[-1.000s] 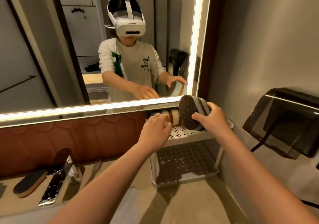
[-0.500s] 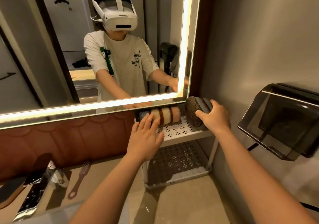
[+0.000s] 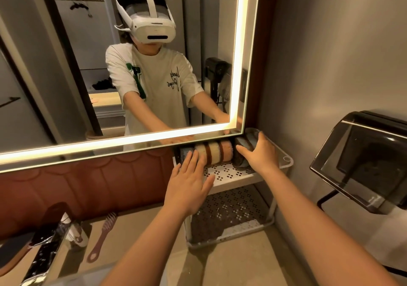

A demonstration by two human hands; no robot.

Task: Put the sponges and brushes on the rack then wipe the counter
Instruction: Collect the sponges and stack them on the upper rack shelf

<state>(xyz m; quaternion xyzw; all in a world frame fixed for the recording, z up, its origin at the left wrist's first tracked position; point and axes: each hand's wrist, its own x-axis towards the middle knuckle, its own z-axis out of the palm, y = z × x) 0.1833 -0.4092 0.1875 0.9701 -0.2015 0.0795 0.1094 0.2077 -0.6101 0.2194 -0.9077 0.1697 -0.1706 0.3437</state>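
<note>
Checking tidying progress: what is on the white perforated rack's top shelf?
A row of tan-and-brown striped sponges, plus a dark grey-blue sponge at the right end, gripped by the right hand. The left hand covers the row's left end.

The right hand (image 3: 258,153) covers most of the dark sponge (image 3: 246,140) under its fingers. Far left of them, the edge cuts off a flat brush (image 3: 11,249).

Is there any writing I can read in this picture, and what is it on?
Nothing reads clearly.
T-shirt, seen in the mirror: black cursive script, reversed, not legible; the green graphic shows no clear letters.
Headset: small mark on the front, too small to read.
Dark wall box: faint print near its lower edge, too blurred.
</note>
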